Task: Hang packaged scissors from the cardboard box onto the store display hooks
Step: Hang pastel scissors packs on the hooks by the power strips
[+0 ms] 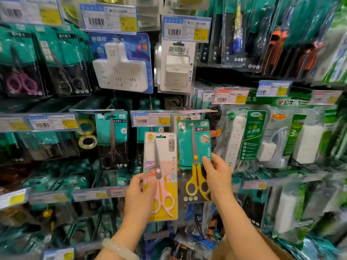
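My left hand (138,196) grips the left edge of a pack of pink-handled scissors (161,177) on a white and yellow card, held upright before the display. My right hand (217,175) pinches the right side of a teal pack of yellow-handled scissors (194,160), its top near the hook (195,111) under the price rail. The cardboard box (272,246) shows only as a brown edge at the bottom right, under my right forearm. Another scissors pack (112,141) hangs on a hook to the left.
Price tags (151,119) line the rails. White power sockets (122,68) hang above, power strips (236,139) and adapters to the right, more teal scissors packs (62,61) at upper left. Tape rolls (87,135) sit behind the left hooks. Packed goods fill the lower shelves.
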Demonstrator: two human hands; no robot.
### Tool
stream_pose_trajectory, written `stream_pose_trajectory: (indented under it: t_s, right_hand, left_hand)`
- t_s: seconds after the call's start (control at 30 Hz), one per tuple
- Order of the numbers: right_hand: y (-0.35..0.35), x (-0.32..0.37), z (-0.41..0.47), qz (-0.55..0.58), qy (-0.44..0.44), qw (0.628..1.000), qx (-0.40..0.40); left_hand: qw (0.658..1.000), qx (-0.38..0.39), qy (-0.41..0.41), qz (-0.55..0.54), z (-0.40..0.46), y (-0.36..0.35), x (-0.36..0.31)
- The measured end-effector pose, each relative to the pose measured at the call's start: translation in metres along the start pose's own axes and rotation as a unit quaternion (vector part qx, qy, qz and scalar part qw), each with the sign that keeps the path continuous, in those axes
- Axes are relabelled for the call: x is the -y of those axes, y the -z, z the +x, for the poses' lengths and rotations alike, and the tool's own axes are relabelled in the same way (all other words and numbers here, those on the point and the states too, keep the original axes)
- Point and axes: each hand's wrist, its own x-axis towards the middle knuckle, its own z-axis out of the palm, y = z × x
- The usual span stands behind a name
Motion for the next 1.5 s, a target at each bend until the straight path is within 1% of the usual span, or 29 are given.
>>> stream_pose_trajectory:
  t_s: [0.23,0.47,0.77,1.1,1.5]
  right_hand:
    - [0.001,-0.012,0.011,0.051,-0.016,0.998,0.019]
    - [0.0,-0.013,0.02,0.08,-0.027,0.996,0.013]
    - [0.001,-0.01,0.019,0.076,-0.031,0.996,0.021]
    - [0.003,-0.005,0.018,0.097,-0.042,0.994,0.027]
    - [0.003,-0.009,0.018,0.081,-0.04,0.996,0.003]
  left_hand:
    - [1.0,-0.015,-0.004,0.008,0.005,-0.006,0.004]
    - [1.0,-0.014,0.005,-0.002,0.007,-0.01,0.005]
    - [1.0,-0.018,-0.001,-0.001,0.008,-0.009,0.007]
    - [1.0,-0.023,0.0,-0.009,0.009,-0.008,0.01]
    - [1.0,-0.015,0.0,-0.013,0.008,-0.009,0.01]
